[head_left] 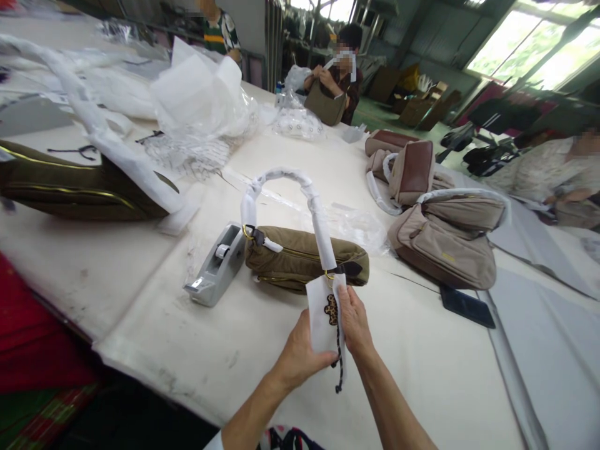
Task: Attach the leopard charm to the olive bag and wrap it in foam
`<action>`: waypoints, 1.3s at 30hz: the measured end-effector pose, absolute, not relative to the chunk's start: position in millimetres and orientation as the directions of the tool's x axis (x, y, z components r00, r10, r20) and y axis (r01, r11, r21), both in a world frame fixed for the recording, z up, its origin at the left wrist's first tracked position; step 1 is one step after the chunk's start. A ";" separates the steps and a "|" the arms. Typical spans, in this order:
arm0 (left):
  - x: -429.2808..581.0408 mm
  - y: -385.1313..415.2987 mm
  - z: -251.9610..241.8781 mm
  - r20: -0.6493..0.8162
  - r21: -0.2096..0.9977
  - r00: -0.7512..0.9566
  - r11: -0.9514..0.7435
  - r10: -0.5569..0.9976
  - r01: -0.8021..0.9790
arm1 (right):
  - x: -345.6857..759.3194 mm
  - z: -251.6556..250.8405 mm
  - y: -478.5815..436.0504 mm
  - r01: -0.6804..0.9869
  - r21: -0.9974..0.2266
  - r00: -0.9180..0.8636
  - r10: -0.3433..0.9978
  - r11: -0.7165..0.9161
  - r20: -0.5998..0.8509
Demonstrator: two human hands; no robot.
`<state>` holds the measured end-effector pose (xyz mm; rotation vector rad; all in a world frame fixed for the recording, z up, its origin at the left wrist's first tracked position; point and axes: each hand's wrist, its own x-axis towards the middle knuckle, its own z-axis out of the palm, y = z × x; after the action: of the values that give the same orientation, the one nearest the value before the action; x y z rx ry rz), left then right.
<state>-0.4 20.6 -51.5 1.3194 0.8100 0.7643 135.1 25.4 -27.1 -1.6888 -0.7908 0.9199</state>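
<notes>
An olive handbag (pixel 300 253) lies on the table in front of me, its arched handle (pixel 307 181) wrapped in white paper. By the gold ring at its right end, a sheet of white paper (pixel 319 331) sits behind a leopard-print charm (pixel 331 309) with a dark knotted cord (pixel 338 369). My left hand (pixel 302 353) grips the paper's left and lower edge, its thumb across the front near the cord. On the right edge, my right hand (pixel 355 317) pinches the same paper beside the charm. The fingers behind the paper are hidden.
A grey tape dispenser (pixel 216 269) stands left of the bag. Another olive bag (pixel 70 187) is at far left. Taupe bags (pixel 445 244) and a phone (pixel 467 306) lie to the right. Plastic and paper wrapping (pixel 201 94) is heaped behind. Other people work around the table.
</notes>
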 end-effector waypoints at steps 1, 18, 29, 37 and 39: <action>-2.1 25.9 -50.1 -0.070 0.977 0.563 0.171 0.824 -0.129 | 134.9 -27.2 25.0 0.060 -0.962 0.492 0.846 -0.267 -0.204; 33.9 47.0 -41.2 -0.225 0.973 0.280 0.233 0.933 0.008 | 125.5 -27.8 8.7 -0.101 -0.953 0.575 0.764 -0.287 -0.291; 31.9 37.1 -30.4 -0.098 0.994 0.253 0.109 0.963 -0.031 | 114.3 -28.0 11.8 -0.054 -0.978 0.547 0.814 -0.201 -0.198; 26.8 43.0 -26.1 -0.211 0.977 0.300 0.206 0.930 0.050 | 109.8 -42.4 4.4 0.533 -0.830 0.522 0.836 -0.168 0.166; 27.0 45.4 -27.5 -0.245 0.968 0.312 0.249 0.918 0.028 | 109.4 -45.6 2.8 0.600 -0.785 0.493 0.843 -0.151 0.215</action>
<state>27.0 45.4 -27.5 1.1491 1.0753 0.8011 109.4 2.8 -45.6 -1.8554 -1.2039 0.3457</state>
